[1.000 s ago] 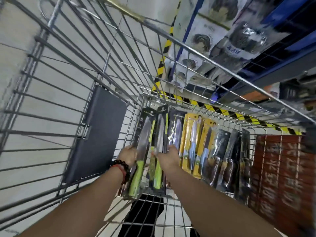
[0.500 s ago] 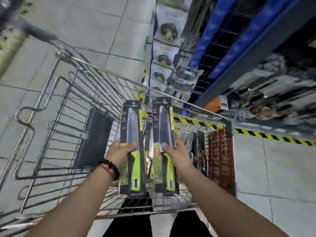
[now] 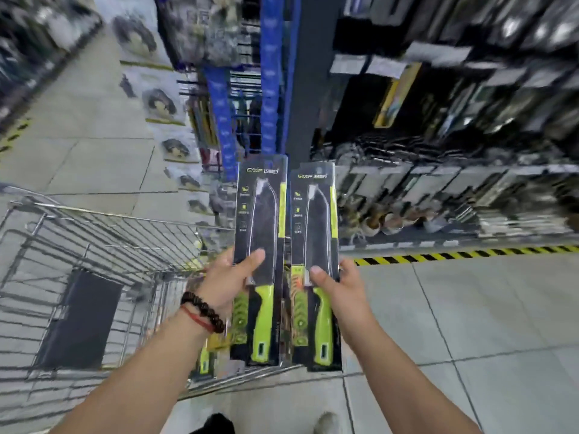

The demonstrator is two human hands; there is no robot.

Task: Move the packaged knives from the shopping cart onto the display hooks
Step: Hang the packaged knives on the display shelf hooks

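Above the shopping cart (image 3: 103, 242) right edge: left hand (image 3: 226, 278) gripping one packaged knife (image 3: 260, 245), right hand (image 3: 340, 288) another packaged knife (image 3: 315, 255); lifted out, not yet hooked, more packs seemingly left inside.

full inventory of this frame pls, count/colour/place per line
packaged knives: 2 held, black cards with green handles, upright side by side at centre
other knife packs: count unclear, green and yellow, in the cart under the hands
shopping cart: 1, silver wire, lower left
cart flap: 1, dark grey, inside the cart
display shelving: blue and dark uprights, blurred hanging goods, top and right
floor stripe: 1, yellow-black, right
bracelets: black beads and red cord, left wrist
left hand: grips left pack
right hand: grips right pack
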